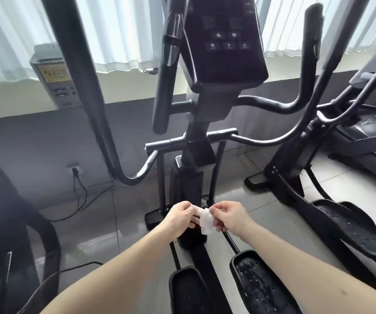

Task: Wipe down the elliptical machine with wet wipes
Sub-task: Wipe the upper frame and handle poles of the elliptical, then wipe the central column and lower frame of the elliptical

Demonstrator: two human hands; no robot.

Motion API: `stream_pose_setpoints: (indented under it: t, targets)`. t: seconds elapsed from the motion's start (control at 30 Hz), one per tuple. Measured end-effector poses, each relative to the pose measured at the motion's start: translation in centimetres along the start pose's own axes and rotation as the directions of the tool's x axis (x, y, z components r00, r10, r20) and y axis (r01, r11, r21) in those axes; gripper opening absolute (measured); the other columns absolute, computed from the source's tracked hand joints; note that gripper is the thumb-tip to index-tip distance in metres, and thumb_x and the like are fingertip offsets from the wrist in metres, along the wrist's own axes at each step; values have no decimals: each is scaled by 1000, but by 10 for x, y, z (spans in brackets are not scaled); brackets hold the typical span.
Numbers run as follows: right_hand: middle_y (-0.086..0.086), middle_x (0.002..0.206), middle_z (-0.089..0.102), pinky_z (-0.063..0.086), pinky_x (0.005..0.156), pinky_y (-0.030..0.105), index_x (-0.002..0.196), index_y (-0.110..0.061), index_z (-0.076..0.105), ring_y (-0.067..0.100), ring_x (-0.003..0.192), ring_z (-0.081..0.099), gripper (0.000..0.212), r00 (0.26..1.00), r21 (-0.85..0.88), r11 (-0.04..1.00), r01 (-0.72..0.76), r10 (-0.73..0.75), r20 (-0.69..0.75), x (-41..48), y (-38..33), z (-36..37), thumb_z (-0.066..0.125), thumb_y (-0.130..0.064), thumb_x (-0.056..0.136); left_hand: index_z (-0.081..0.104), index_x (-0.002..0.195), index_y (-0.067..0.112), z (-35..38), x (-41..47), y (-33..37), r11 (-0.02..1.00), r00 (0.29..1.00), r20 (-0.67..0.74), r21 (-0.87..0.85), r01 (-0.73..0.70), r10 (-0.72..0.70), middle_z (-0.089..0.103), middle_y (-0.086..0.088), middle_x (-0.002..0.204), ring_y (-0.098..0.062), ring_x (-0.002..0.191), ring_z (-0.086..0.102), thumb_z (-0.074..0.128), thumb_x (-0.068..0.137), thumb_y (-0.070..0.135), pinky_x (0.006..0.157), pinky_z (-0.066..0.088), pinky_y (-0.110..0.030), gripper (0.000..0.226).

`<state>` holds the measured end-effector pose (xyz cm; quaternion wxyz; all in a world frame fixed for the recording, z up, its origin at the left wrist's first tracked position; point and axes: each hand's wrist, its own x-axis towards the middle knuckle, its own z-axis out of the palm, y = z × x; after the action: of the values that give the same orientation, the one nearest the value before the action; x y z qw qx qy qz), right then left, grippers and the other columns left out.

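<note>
The left hand and the right hand both pinched one white crumpled wet wipe between them, thumbs and curled fingertips clamped on its two side edges. Just beyond the fingers stood the black steel elliptical machine, its base partly hidden behind the hands and its one dark console high above them. Nearer than the fingers lay its two black oval foot pedals. Right of the fingers stood a second black elliptical trainer. Far left of the fingers, one white wall socket held black cables, and one grey box-shaped device sat on the sill above it.
</note>
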<state>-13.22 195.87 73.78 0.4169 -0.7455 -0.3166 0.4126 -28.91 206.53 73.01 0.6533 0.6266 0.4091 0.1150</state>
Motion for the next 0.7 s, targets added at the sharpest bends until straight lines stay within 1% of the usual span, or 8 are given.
stream_pose_setpoints:
  t: [0.17, 0.27, 0.33, 0.4, 0.47, 0.57, 0.63, 0.7]
  targets:
    - [8, 65, 72, 47, 48, 24, 102, -6, 70, 19, 50, 63, 14, 999, -6, 999, -43, 43, 23, -4, -19, 56, 60, -16, 104, 59, 95, 8, -54, -17, -17, 977, 999, 49, -213, 23, -13, 76, -9, 98, -21, 83, 73, 46, 103, 11, 79, 57, -36, 16]
    - [11, 71, 74, 49, 52, 26, 104, -3, 69, 20, 54, 65, 24, 996, -4, 997, -76, 76, 36, -9, -35, 99, 54, -21, 107, 59, 100, 10, -88, -29, -34, 980, 983, 169, -193, -44, 77, 75, -9, 99, -21, 90, 74, 63, 98, 20, 87, 60, -41, 11]
    - [13, 73, 74, 49, 55, 28, 99, 0, 69, 20, 55, 64, 38, 991, 10, 992, -129, 128, 44, -10, -44, 130, 47, -29, 110, 57, 113, 10, -111, -31, -53, 987, 985, 159, -152, -41, 66, 74, -8, 108, -17, 93, 74, 76, 88, 11, 87, 60, -38, 31]
    - [17, 77, 74, 50, 55, 27, 96, -2, 70, 21, 57, 64, 46, 976, 62, 975, -212, 209, 55, -10, -52, 159, 44, -38, 110, 57, 121, 14, -132, -32, -72, 996, 990, 131, -83, -35, 46, 72, -6, 111, -15, 96, 74, 80, 84, 11, 85, 61, -36, 44]
    - [19, 85, 75, 51, 59, 27, 99, -2, 72, 20, 63, 67, 42, 968, 70, 968, -242, 236, 85, -11, -54, 185, 55, -40, 105, 59, 122, 16, -153, -35, -90, 997, 992, 120, -66, -32, 40, 72, -5, 110, -17, 96, 74, 81, 84, 16, 82, 61, -34, 45]
    - [18, 93, 77, 54, 66, 25, 105, -5, 74, 16, 71, 70, 22, 974, -15, 980, -198, 199, 111, -16, -52, 215, 69, -24, 96, 61, 118, 22, -184, -43, -112, 998, 996, 91, -68, -13, 19, 73, -5, 106, -15, 89, 73, 79, 86, 16, 79, 60, -32, 38]
    - [17, 92, 78, 55, 66, 23, 103, -7, 74, 16, 71, 70, 14, 971, -2, 978, -210, 209, 116, -17, -51, 233, 65, -17, 99, 62, 117, 23, -202, -47, -126, 996, 996, 94, -87, 12, -3, 73, -5, 104, -15, 87, 73, 79, 82, 13, 83, 61, -37, 40]
    - [13, 86, 76, 55, 63, 23, 102, -6, 74, 15, 66, 69, 19, 963, 2, 968, -253, 251, 96, -15, -47, 248, 59, -18, 103, 62, 121, 20, -219, -49, -137, 995, 994, 108, -98, 33, -22, 74, -4, 107, -17, 92, 73, 79, 75, 16, 85, 61, -40, 49]
